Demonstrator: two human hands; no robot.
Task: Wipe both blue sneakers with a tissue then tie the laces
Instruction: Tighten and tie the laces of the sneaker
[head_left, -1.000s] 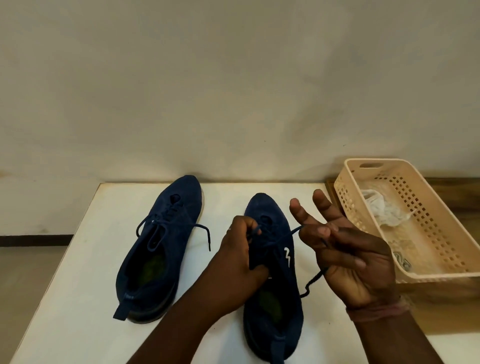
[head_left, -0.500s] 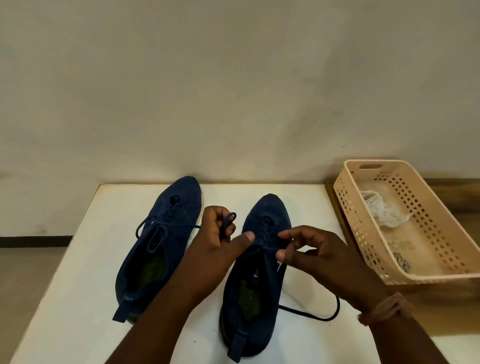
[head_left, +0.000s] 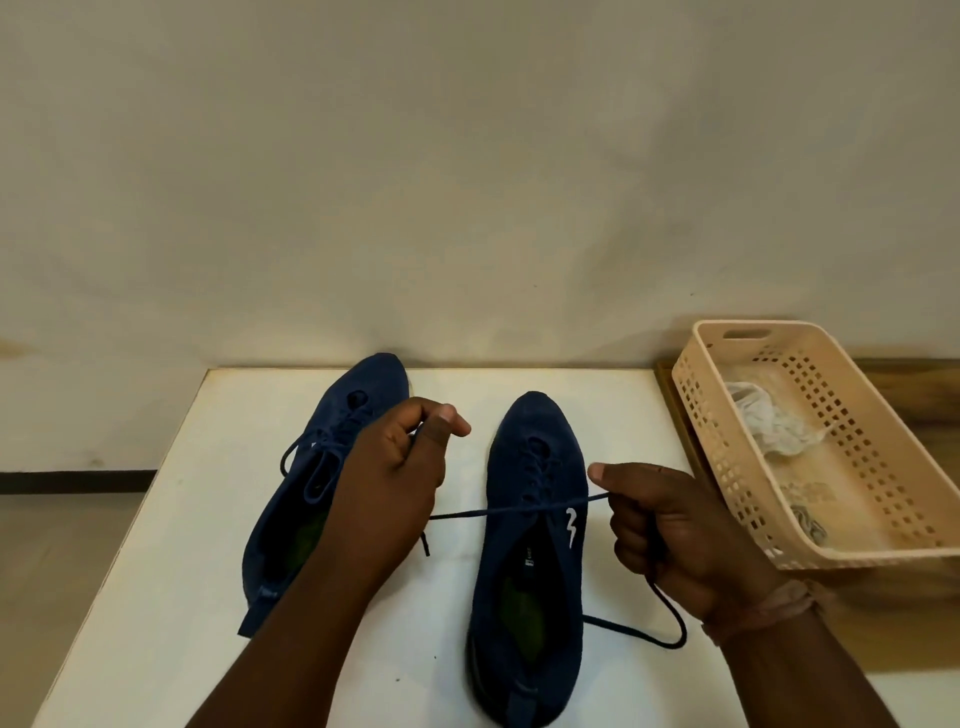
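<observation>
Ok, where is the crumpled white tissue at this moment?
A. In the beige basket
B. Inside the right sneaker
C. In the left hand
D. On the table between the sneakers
A: the tissue lies in the basket, while both hands hold the lace.

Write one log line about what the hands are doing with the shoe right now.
step: tying laces | left hand: grips lace end | right hand: grips other end | lace: taut across right sneaker | bow: not yet

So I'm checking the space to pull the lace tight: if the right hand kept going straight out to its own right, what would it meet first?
Most likely the beige basket. The right hand, gripping the lace, sits just left of its near wall. Depth is unclear, so it might pass in front of the near corner.
</observation>
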